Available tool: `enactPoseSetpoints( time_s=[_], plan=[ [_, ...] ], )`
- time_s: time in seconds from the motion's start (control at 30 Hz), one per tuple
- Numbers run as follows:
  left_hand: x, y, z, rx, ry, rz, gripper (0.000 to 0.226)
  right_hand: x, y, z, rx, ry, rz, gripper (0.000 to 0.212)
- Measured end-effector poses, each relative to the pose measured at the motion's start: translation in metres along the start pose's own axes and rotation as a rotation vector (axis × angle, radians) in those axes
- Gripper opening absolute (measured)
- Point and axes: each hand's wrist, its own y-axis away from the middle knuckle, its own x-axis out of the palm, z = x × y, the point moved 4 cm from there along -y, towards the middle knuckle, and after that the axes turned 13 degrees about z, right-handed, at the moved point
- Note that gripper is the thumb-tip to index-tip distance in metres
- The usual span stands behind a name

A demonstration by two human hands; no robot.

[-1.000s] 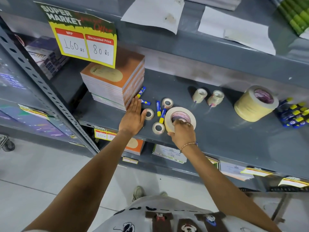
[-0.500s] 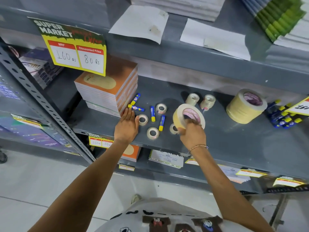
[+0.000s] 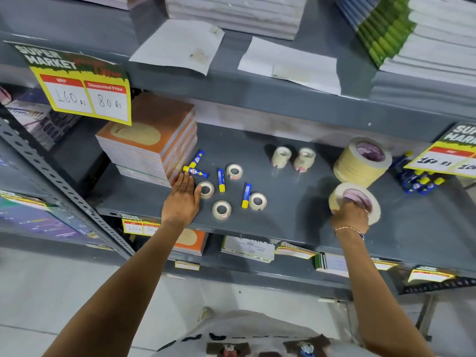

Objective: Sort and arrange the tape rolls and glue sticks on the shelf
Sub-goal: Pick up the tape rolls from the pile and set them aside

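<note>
My right hand (image 3: 350,217) grips a wide masking tape roll (image 3: 360,195), held tilted just above the grey shelf (image 3: 296,217), in front of a stack of wide tape rolls (image 3: 360,163). My left hand (image 3: 181,199) lies flat and open on the shelf beside the notebook stack, its thumb close to a small tape roll (image 3: 206,189). Several small tape rolls (image 3: 221,210) and blue-yellow glue sticks (image 3: 220,176) are scattered in the middle. Two short stacks of small rolls (image 3: 282,156) stand further back. A pile of glue sticks (image 3: 419,180) lies at the far right.
A stack of orange notebooks (image 3: 152,145) stands left on the shelf. Yellow price signs (image 3: 85,91) hang from the shelf above, another price sign (image 3: 448,155) at the right. A perforated metal upright (image 3: 59,186) runs along the left. Lower shelves hold booklets.
My right hand has carried the wide tape roll from the middle of the shelf to the right, near the stack of wide rolls. My left hand stayed on the shelf.
</note>
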Motion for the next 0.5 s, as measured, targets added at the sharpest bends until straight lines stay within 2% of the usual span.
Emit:
enactPoseSetpoints(
  time_s=[0.17, 0.3, 0.33, 0.4, 0.47, 0.5],
  plan=[
    [-0.004, 0.003, -0.002, -0.015, 0.046, -0.031, 0.060, 0.000, -0.018, -0.035, 0.108, 0.015, -0.012, 0.044],
    [-0.005, 0.004, -0.003, -0.015, 0.053, -0.050, 0.058, -0.002, -0.013, -0.028, 0.168, 0.063, 0.003, 0.069],
    [-0.005, 0.004, -0.003, -0.015, 0.052, -0.048, 0.058, -0.004, -0.006, -0.015, 0.123, 0.062, -0.039, 0.069],
    [-0.005, 0.004, -0.002, -0.015, 0.050, -0.042, 0.058, 0.002, 0.011, 0.029, -0.147, 0.027, -0.036, 0.055],
    [-0.006, 0.004, -0.003, -0.009, 0.054, -0.033, 0.059, 0.019, 0.035, 0.080, -0.428, -0.116, 0.146, 0.042],
    [-0.006, 0.005, -0.003, -0.004, 0.059, -0.027, 0.058, 0.030, 0.046, 0.103, -0.503, -0.133, 0.256, 0.043]
  ],
)
